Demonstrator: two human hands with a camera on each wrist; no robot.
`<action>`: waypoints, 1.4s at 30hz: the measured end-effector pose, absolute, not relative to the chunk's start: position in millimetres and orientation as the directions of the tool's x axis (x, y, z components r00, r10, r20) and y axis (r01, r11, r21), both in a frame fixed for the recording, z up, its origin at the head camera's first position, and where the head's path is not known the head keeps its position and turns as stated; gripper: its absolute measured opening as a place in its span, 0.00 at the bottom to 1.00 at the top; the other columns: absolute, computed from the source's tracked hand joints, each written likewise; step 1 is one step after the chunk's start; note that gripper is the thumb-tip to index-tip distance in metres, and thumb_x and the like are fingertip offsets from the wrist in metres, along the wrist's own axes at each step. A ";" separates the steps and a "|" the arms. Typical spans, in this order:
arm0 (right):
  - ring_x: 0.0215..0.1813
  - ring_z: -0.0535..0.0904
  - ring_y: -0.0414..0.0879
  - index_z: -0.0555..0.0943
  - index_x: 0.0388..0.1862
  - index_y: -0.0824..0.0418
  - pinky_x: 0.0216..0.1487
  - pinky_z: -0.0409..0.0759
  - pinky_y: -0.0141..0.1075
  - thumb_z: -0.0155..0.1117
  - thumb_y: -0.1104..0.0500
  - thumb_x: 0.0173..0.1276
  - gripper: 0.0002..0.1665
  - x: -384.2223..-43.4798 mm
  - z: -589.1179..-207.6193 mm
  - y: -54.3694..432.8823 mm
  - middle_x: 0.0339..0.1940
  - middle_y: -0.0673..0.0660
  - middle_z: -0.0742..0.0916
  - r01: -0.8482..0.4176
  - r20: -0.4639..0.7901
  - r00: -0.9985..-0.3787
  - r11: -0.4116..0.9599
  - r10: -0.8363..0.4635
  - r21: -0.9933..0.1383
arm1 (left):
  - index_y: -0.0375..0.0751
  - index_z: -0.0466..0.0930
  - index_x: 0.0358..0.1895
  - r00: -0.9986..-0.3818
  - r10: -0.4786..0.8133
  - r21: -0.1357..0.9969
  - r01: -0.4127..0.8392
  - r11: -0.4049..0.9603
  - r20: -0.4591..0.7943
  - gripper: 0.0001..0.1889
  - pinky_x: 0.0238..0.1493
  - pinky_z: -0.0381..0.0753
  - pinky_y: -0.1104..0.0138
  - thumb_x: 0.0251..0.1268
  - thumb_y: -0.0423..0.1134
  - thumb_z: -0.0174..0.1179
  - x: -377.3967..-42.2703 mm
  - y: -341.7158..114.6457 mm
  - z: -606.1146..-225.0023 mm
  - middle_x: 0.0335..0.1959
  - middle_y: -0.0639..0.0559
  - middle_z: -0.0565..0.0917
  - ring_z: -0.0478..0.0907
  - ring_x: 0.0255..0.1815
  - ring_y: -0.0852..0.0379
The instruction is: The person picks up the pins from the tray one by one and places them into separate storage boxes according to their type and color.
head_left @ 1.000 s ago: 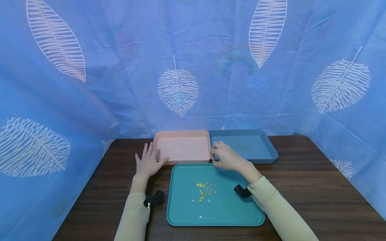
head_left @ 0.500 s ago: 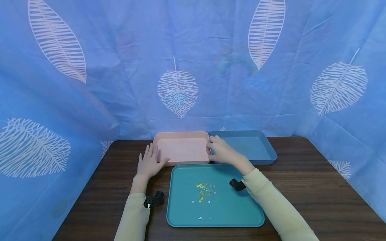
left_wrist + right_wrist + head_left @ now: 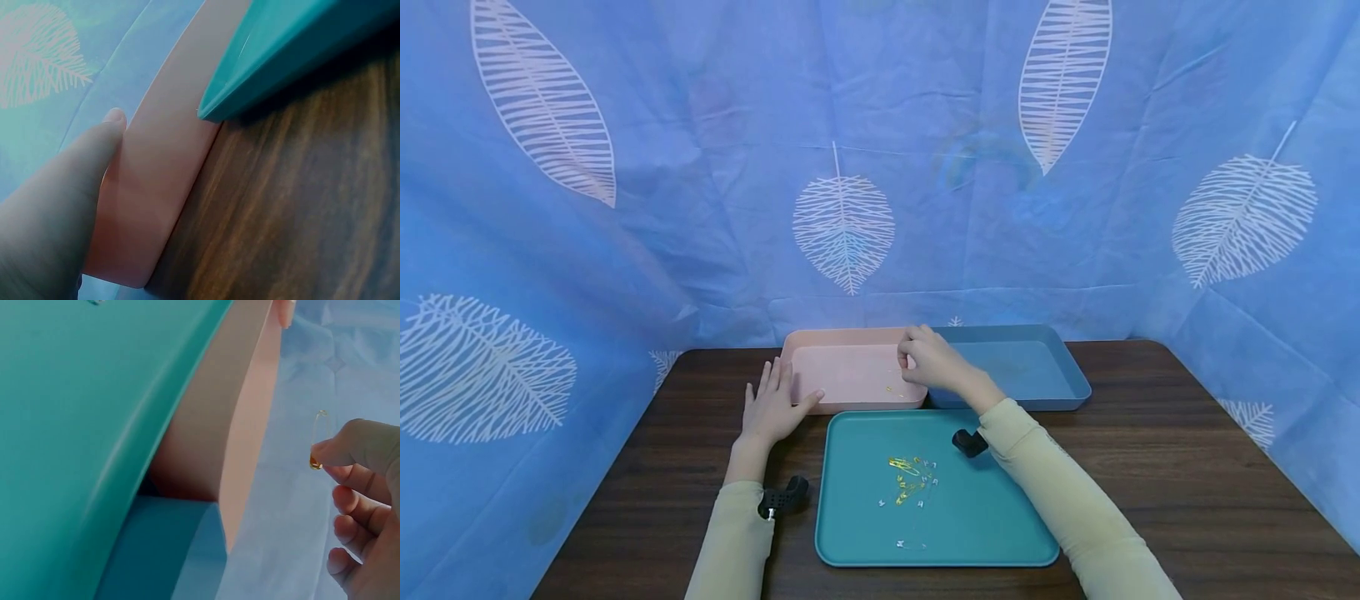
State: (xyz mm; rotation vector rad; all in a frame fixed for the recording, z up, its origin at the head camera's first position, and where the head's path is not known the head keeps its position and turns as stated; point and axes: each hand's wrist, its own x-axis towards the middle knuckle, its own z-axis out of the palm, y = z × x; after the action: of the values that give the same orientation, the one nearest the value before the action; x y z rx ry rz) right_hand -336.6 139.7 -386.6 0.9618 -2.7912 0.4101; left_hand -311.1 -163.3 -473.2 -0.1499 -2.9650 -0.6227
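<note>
My right hand [image 3: 936,362] is over the right end of the pink tray [image 3: 842,372]. Between its thumb and index finger it pinches a gold safety pin [image 3: 316,457], which shows most plainly in the right wrist view. A few tiny gold pins [image 3: 890,389] lie at the tray's front right. My left hand [image 3: 771,414] rests at the pink tray's front left corner with fingers spread, the thumb [image 3: 94,153] at the rim. Several gold and silver safety pins [image 3: 907,482] lie in the teal tray [image 3: 985,508] in front.
A blue tray [image 3: 1022,367] stands right of the pink one, side by side with it. One silver safety pin [image 3: 910,545] lies apart near the teal tray's front edge. Behind the dark wooden table [image 3: 1172,467] hangs a blue leaf-patterned cloth [image 3: 955,233].
My right hand has moved left, from the border of the pink and blue trays to over the pink tray. The left hand has barely moved.
</note>
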 end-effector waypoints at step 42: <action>0.37 0.63 0.49 0.71 0.20 0.55 0.46 0.65 0.43 0.65 0.64 0.63 0.15 -377.4 -423.7 102.4 0.33 0.54 0.74 -0.544 0.279 -0.816 0.835 -0.506 -0.077 | 0.38 0.43 0.78 -0.991 0.066 0.421 0.111 0.900 0.119 0.53 0.74 0.36 0.33 0.62 0.73 0.47 -307.1 -160.6 -468.4 0.81 0.41 0.40 0.33 0.82 0.41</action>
State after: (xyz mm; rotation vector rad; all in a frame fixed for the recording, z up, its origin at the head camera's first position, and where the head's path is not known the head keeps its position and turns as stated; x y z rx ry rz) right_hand -377.4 102.4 -423.7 0.8059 -2.7679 0.2238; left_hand -307.1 -160.6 -468.4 -0.1383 -2.9624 -0.6653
